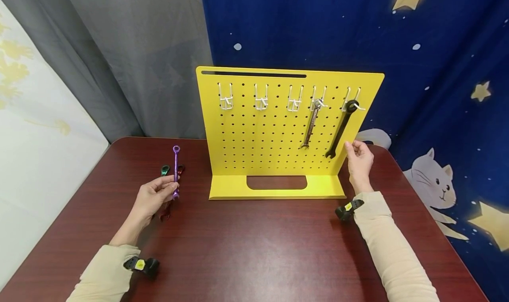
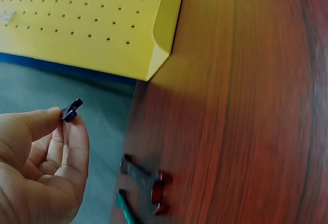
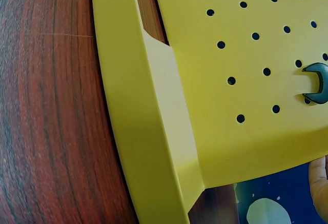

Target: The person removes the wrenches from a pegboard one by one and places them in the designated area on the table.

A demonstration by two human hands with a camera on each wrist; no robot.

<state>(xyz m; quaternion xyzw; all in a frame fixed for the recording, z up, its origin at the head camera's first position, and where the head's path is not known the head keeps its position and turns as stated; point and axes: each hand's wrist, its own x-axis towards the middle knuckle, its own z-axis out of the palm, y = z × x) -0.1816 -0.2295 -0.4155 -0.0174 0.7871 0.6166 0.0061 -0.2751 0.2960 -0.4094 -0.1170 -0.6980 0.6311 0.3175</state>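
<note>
My left hand (image 1: 155, 196) pinches a purple wrench (image 1: 176, 165) near its lower end, between thumb and fingers, ring end up. In the left wrist view the wrench's dark jaw end (image 2: 70, 112) pokes out past the fingertips. My right hand (image 1: 359, 162) grips the right side edge of the yellow pegboard (image 1: 262, 134), thumb at the edge. Just inside that edge a black wrench (image 1: 341, 131) hangs from a white hook. Left of it a silver wrench (image 1: 311, 125) hangs from another hook.
Below the left hand lie a green wrench (image 1: 165, 170) and a red wrench (image 1: 180, 169), partly hidden by it. Three white hooks on the board's left part, such as the leftmost hook (image 1: 226, 101), hold nothing. Curtains (image 1: 278, 23) hang behind the dark red table (image 1: 254, 249).
</note>
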